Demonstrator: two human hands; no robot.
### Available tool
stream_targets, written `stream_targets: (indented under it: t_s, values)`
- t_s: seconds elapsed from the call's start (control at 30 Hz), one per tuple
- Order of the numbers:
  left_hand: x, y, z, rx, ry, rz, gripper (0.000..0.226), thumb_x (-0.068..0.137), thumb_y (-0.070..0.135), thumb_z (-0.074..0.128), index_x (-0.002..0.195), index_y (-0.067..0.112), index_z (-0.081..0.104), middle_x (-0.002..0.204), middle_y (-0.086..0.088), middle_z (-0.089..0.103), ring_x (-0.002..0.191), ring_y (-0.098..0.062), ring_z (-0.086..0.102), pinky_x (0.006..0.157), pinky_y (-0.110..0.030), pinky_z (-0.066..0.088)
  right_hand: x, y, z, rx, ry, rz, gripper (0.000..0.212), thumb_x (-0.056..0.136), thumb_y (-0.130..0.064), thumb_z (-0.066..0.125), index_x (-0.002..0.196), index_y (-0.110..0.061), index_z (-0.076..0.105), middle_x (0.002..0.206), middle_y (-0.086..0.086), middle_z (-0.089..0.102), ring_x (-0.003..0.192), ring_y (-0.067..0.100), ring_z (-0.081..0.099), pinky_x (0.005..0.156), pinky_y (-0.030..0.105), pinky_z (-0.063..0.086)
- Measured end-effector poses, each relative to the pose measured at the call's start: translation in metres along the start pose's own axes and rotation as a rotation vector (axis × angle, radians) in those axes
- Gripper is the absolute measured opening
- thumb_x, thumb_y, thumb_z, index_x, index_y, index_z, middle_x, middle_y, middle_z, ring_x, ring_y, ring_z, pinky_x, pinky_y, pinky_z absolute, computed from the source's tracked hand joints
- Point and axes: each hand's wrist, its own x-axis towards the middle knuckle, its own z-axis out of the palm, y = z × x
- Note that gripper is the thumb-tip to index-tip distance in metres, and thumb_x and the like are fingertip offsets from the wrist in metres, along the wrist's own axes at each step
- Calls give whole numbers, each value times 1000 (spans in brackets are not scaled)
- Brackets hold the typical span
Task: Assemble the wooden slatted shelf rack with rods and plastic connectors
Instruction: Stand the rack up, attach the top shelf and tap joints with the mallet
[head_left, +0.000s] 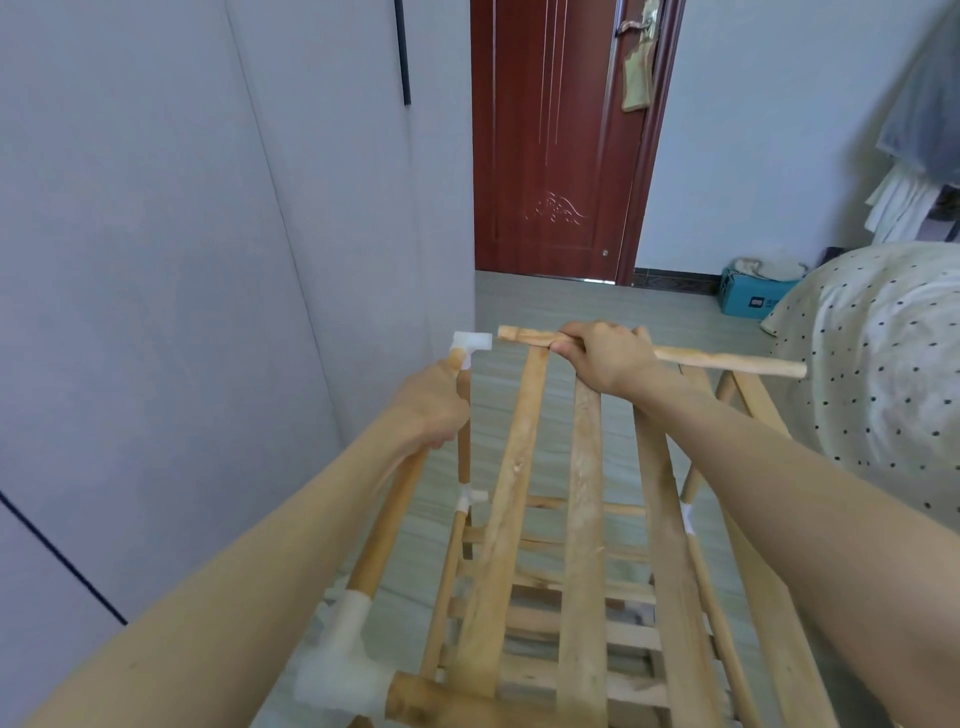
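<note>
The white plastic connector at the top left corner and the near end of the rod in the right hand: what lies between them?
Nothing: in the head view a short bare gap separates the white connector from the rod end, with only floor behind it. The right hand grips the rod.

The rack (582, 519) is pale yellowish wood with darker grain streaks; its rods (389, 525) are a warmer orange-tan. The connectors (343, 670) are translucent white. The door (550, 140) is dark red-brown with a carved scroll motif and a brass-coloured handle (636, 23). The wardrobe (208, 208) is light grey. The bedcover (883, 353) is cream with small black dots. The box (753, 299) is teal. The floor (571, 301) is grey-beige with faint streaks.
</note>
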Motion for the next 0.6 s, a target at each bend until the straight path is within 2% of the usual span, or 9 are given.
stream_targets:
  t_s: [0.13,0.23,0.33,0.4,0.43,0.5,0.6]
  values:
    - [-14,4,-1,-92,-71,3,31,89,2,33,116,14,44,69,-9,56,53,-19,57,44,-23,48,-12,-3,-1,16,-1,-7,34,98,-45,34,113,-27,59,97,1,61,105,26,53,91,41,28]
    - [-16,5,-8,-153,-118,-48,22,93,8,39,113,16,36,79,-10,54,51,-16,59,42,-22,50,-16,-2,0,20,-3,-8,34,98,-45,34,113,-27,58,92,0,58,104,26,54,91,42,30]
    - [-5,6,-20,-47,-158,-52,16,94,20,45,107,14,38,81,-7,54,56,-19,61,50,-27,54,-17,9,-1,30,8,23,33,98,-45,35,109,-26,59,86,-4,51,102,26,54,90,42,31]
    - [9,7,-23,55,-197,-51,26,93,23,48,115,12,38,88,-8,55,70,-21,61,58,-28,53,-16,20,-2,48,8,47,31,98,-45,36,109,-27,59,85,-4,52,102,25,53,91,43,31]
    - [19,8,-22,120,-209,-44,36,92,23,48,124,12,35,99,-9,55,82,-23,60,65,-28,52,-14,24,-2,55,4,52,31,98,-44,36,109,-27,59,85,-4,52,102,24,53,91,43,31]
    - [42,10,-17,250,-167,18,51,91,20,48,137,8,28,128,-11,44,108,-27,52,81,-32,47,-10,27,0,60,-6,40,31,98,-44,37,110,-26,59,85,-4,52,101,25,53,92,44,32]
    - [73,14,-3,262,-116,153,62,90,17,52,144,6,22,149,-10,24,130,-27,36,98,-31,36,-1,23,7,59,-18,4,31,97,-44,37,111,-27,59,86,-3,53,102,26,54,91,42,33]
